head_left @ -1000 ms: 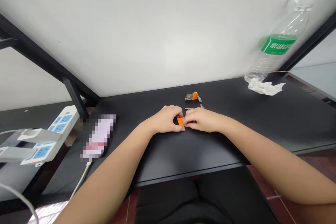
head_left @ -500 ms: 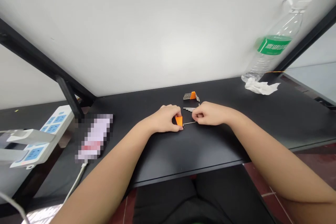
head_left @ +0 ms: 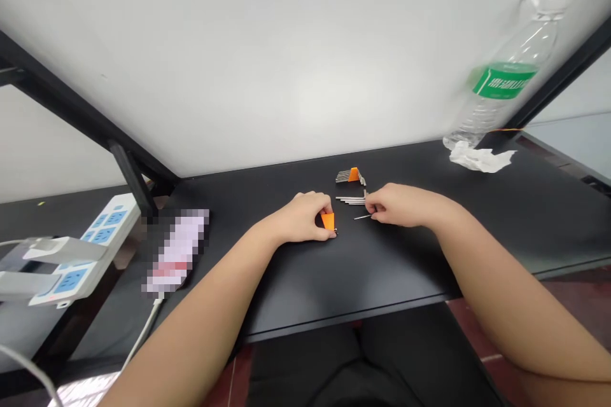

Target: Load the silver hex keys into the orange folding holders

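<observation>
My left hand [head_left: 308, 217] is closed on an orange hex key holder [head_left: 328, 221], thumb at its near end and fingers at its far end, low over the black table. To its right, my right hand [head_left: 394, 205] pinches a thin metal hex key [head_left: 363, 217], whose free end points left toward the holder and stands apart from it. Several loose hex keys [head_left: 351, 201] lie side by side just behind, partly hidden by my right fingers. Farther back rests a second orange holder [head_left: 354, 174] with several hex keys in it.
A clear bottle with a green label [head_left: 506, 81] stands at the back right, beside a crumpled white tissue [head_left: 482, 158]. On the left lie a blurred-out phone [head_left: 179, 251] with a white cable and a power strip [head_left: 102, 235] with plugs. A white wall [head_left: 305, 63] rises behind the table.
My right hand has moved right, drawing the hex key away from the orange holder. My left hand keeps its grip on the holder. The view has shifted slightly.
</observation>
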A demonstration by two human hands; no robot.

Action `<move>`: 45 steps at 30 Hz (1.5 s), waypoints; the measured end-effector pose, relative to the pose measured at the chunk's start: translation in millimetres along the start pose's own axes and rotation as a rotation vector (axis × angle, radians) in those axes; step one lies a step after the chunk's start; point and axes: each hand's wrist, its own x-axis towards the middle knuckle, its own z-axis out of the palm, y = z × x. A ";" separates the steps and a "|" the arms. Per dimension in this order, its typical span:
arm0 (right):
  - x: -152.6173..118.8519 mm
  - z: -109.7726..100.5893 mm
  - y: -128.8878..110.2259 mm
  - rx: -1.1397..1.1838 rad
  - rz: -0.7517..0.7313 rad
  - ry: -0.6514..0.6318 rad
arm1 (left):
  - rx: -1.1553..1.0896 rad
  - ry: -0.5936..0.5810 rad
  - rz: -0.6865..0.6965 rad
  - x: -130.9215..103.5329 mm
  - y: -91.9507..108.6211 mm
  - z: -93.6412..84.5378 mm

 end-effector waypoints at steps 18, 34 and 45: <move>20.3 9.7 3.1 0.026 0.039 0.155 | 0.002 0.000 0.004 2.1 0.7 0.3; 30.9 33.1 -24.8 0.160 -0.566 0.139 | 0.036 0.027 0.043 2.7 -0.1 0.7; 22.9 22.8 -16.2 0.150 -0.427 0.038 | 0.056 0.012 0.034 2.1 -0.9 1.4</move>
